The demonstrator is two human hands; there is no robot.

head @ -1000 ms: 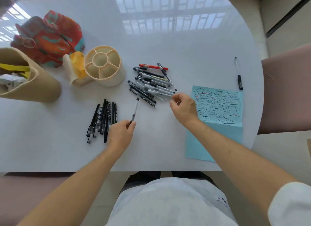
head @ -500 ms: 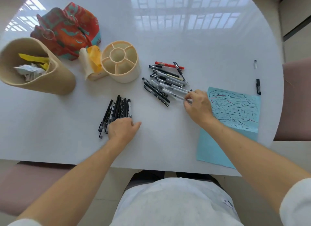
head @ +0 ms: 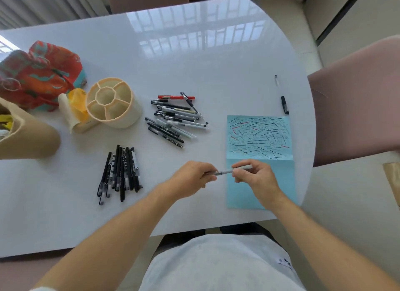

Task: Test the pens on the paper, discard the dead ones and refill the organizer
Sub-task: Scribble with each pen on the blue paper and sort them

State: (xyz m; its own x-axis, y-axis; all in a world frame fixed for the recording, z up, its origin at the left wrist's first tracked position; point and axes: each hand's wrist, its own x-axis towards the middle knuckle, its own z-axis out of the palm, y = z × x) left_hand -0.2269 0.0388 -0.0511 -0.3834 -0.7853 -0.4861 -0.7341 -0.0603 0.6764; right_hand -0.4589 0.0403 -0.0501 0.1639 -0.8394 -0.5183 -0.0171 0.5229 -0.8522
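Meanwhile both hands, left hand (head: 193, 177) and right hand (head: 256, 178), pinch one pen (head: 226, 172); organizer (head: 112, 105) compartments hold nothing.

Both bare forearms are stretched forward and angled inward, so that the hands are brought close together near the body. The left hand (head: 192, 175) is curled, knuckles up, fingertips pinched on one end of a pen (head: 227, 172). The other end is gripped by the right hand (head: 256, 177), its fingers bent.

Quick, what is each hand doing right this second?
Left hand: pinches one end of a pen.
Right hand: grips the same pen's other end, above the blue paper.
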